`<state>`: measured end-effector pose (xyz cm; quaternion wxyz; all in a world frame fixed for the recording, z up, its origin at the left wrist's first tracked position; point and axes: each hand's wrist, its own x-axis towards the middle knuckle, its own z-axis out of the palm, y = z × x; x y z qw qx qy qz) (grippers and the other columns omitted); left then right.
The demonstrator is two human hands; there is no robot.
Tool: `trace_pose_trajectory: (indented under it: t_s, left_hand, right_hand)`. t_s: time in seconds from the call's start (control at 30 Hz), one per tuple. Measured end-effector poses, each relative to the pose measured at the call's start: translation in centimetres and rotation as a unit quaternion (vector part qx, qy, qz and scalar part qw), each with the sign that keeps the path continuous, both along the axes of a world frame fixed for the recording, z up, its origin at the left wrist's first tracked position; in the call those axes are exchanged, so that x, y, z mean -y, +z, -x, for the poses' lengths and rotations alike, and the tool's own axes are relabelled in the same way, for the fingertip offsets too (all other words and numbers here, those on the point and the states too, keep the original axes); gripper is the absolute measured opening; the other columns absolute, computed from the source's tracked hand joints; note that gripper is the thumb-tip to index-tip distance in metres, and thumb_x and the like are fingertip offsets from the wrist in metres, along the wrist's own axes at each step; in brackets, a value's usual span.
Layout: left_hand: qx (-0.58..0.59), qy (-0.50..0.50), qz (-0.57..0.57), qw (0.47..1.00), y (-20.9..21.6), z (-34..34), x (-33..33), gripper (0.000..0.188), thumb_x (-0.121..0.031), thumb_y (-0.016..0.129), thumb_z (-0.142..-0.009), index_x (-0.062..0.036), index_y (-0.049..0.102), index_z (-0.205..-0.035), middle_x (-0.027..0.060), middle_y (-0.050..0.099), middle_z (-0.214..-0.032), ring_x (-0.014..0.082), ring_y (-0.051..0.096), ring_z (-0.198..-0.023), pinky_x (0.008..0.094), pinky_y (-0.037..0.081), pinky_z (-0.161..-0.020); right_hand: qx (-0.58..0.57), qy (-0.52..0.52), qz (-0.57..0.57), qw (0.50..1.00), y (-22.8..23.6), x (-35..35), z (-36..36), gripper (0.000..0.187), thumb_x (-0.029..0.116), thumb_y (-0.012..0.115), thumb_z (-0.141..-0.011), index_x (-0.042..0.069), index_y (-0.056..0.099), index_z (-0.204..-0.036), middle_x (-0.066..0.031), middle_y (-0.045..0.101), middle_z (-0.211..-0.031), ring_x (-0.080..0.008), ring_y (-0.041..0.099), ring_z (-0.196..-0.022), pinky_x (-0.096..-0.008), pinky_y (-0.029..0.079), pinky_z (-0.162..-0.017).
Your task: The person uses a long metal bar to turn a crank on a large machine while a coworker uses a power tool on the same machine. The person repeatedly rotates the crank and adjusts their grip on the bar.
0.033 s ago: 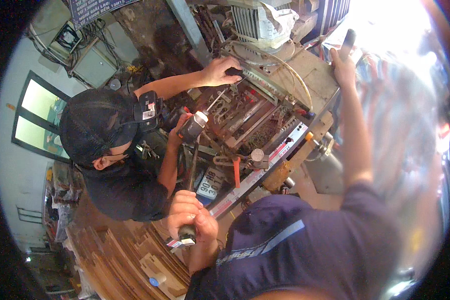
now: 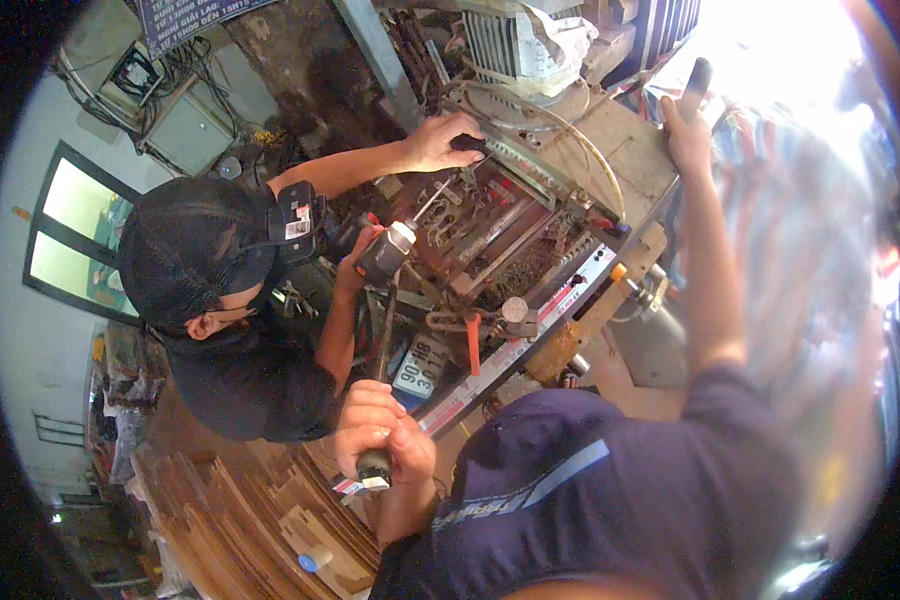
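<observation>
My left hand [image 2: 385, 435] is closed around the dark grip [image 2: 374, 468] of a long thin bar [image 2: 388, 320] that runs up toward the bench; I cannot tell its kind. Far to the right, my right hand [image 2: 688, 140] is wrapped round a black handle [image 2: 696, 88]; its lower end is hidden. Across from me a person in a black cap [image 2: 195, 260] holds a cordless drill [image 2: 385, 255] with a long bit. The person's other hand [image 2: 442, 143] rests on a small black piece at the edge of a metal tray of tools [image 2: 500, 215].
A long white-and-red strip [image 2: 505, 358] crosses beside the tray, with an orange-red handle [image 2: 473, 343] next to it. A white plate [image 2: 420, 366] lies under the bar. Stacked brown boards [image 2: 230, 515] stand lower left; a finned motor [image 2: 495, 50] sits behind.
</observation>
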<state>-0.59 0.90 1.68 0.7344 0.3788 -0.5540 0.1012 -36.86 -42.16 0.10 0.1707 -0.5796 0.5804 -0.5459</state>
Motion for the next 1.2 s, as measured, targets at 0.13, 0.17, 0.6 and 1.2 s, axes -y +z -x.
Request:
trace_pose_trajectory:
  t_s: [0.13,0.17,0.6,1.2]
  left_hand:
    - [0.006,0.005,0.005,1.0,0.2,0.0,0.2,0.027,-0.02,0.069,-0.1,-0.0108,0.044,-0.095,0.0018,0.045,-0.071,0.0181,0.049,-0.067,0.0427,0.048,-0.072]
    - [0.01,0.005,0.006,1.0,0.2,0.0,0.3,0.026,-0.02,0.069,-0.1,-0.0107,0.045,-0.095,0.0018,0.045,-0.071,0.018,0.049,-0.066,0.0427,0.048,-0.072]
    - [0.016,0.005,0.012,1.0,-0.2,-0.4,0.9,0.024,-0.018,0.066,-0.099,-0.0108,0.044,-0.094,0.0012,0.044,-0.071,0.0179,0.048,-0.065,0.0426,0.049,-0.071]
    - [0.018,0.019,0.015,1.0,-0.4,-0.7,1.0,0.025,-0.019,0.067,-0.1,-0.0114,0.044,-0.095,0.0011,0.043,-0.069,0.018,0.05,-0.063,0.0431,0.052,-0.071]
  right_hand:
    - [-0.02,0.012,0.017,1.0,-0.1,0.2,0.3,0.053,0.055,0.072,-0.101,0.003,0.074,-0.087,-0.0065,0.069,-0.077,-0.0192,0.064,-0.076,-0.0402,0.051,-0.074]
    - [-0.022,0.011,0.005,1.0,-0.1,0.3,0.5,0.054,0.055,0.072,-0.101,0.003,0.075,-0.088,-0.007,0.069,-0.078,-0.0203,0.065,-0.077,-0.0408,0.051,-0.076]
    - [-0.005,0.001,0.001,1.0,-1.1,2.0,0.8,0.04,0.044,0.076,-0.104,0.004,0.078,-0.109,0.0011,0.065,-0.078,-0.0096,0.058,-0.072,-0.031,0.045,-0.067]
    - [0.01,0.007,-0.003,1.0,-1.3,2.3,0.8,0.048,0.051,0.076,-0.101,0.004,0.078,-0.096,-0.0008,0.065,-0.076,-0.0136,0.06,-0.074,-0.0345,0.048,-0.072]
